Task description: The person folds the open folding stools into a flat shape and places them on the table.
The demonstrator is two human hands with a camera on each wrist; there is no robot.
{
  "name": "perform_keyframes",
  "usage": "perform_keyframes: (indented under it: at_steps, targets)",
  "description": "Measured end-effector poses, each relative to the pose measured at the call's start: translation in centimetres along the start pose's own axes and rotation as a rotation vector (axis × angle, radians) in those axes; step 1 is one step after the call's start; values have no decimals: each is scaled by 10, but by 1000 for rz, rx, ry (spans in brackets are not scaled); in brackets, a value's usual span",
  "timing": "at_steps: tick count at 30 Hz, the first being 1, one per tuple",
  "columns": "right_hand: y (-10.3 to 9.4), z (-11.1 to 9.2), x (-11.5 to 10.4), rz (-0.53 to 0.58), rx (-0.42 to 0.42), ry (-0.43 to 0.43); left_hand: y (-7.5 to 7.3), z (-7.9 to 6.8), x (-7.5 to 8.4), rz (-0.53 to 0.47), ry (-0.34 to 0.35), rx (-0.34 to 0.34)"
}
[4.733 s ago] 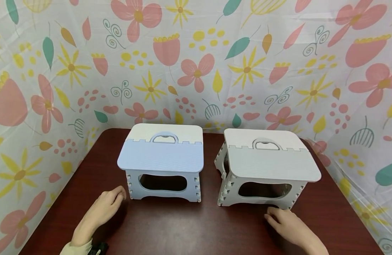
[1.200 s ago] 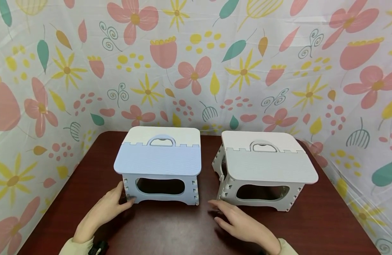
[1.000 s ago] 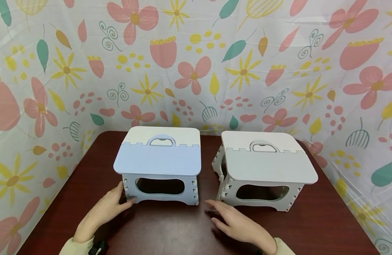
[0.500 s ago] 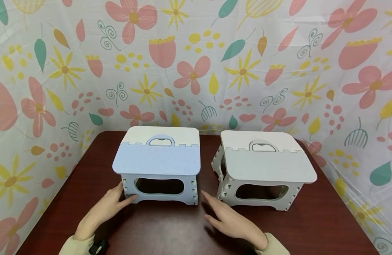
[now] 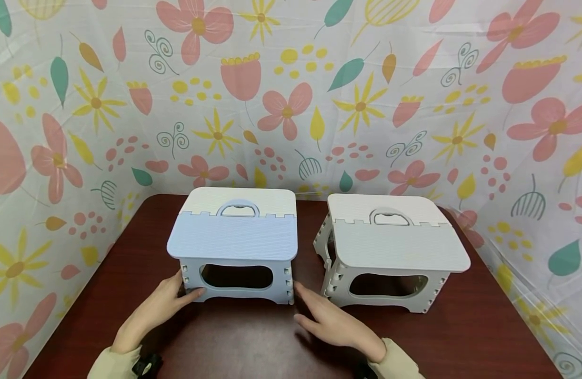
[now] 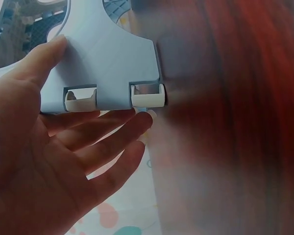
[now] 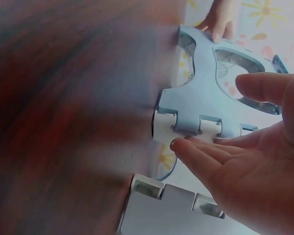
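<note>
A blue and white folding step stool (image 5: 234,237) stands unfolded on the table, its carry handle at the middle of the top. My left hand (image 5: 156,310) holds its front left leg: the thumb lies on the front panel and the fingers lie along the hinged side, as the left wrist view shows. At the opposite side is my right hand (image 5: 335,321), fingers stretched out with their tips right at the hinges of the front right corner. Its thumb (image 7: 262,85) stands apart from the front panel.
Just right of my right hand stands a grey and white folding stool (image 5: 400,245), unfolded and slightly turned, with a narrow gap between the stools. Both are on a dark red-brown table (image 5: 253,347). A flowered cloth (image 5: 291,105) hangs behind and at the sides.
My right hand has moved left from in front of the grey stool to the blue stool's right side. My left hand has opened from a loose curl and come onto the blue stool's left leg.
</note>
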State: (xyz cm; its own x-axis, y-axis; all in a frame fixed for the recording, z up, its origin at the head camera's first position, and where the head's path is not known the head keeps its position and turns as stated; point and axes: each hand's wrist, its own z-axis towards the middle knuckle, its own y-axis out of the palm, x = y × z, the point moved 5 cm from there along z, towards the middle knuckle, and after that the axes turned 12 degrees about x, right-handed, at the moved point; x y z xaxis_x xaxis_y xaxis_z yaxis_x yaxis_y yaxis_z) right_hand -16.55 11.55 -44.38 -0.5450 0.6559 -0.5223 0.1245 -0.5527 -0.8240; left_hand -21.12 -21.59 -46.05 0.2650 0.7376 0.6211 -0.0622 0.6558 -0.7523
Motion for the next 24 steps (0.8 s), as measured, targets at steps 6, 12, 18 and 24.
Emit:
perform_keyframes:
  at_steps: [6, 12, 18, 24]
  targets:
    - [2, 6, 3, 36, -7, 34, 0, 2, 0, 9, -2, 5]
    - [3, 11, 4, 41, 8, 27, -1, 4, 1, 4, 11, 11]
    - [2, 19, 3, 45, 51, 43, -1, 9, -1, -5, 25, 34]
    - [3, 27, 3, 48, 56, 107, -1, 13, -2, -27, 25, 33]
